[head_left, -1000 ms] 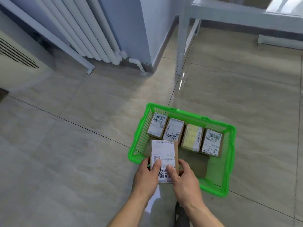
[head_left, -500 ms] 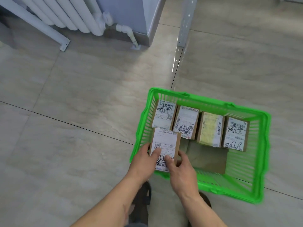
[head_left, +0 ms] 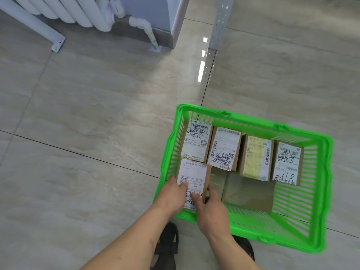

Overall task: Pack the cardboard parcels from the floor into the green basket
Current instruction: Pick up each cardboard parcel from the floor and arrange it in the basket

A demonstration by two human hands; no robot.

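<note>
A green basket [head_left: 311,242] stands on the tiled floor at the lower right. Along its far side sits a row of several cardboard parcels with white labels, from the leftmost parcel [head_left: 196,141] to the rightmost parcel [head_left: 288,163]. A flat brown parcel [head_left: 249,193] lies on the basket bottom in front of them. Both hands hold another labelled cardboard parcel [head_left: 192,176] in the basket's near left corner, just before the leftmost one. My left hand [head_left: 173,197] grips its left side, thumb on the label. My right hand [head_left: 212,209] grips its right edge.
A white radiator [head_left: 58,8] with a pipe [head_left: 146,30] stands against the wall at the top left. A grey metal shelf leg [head_left: 220,22] rises behind the basket. My dark shoes [head_left: 167,244] show below the hands. Bare tiles spread to the left.
The parcel in both hands has gone lower and further into the basket's near left corner, closer to the back row. The view has tilted down and nearer to the basket.
</note>
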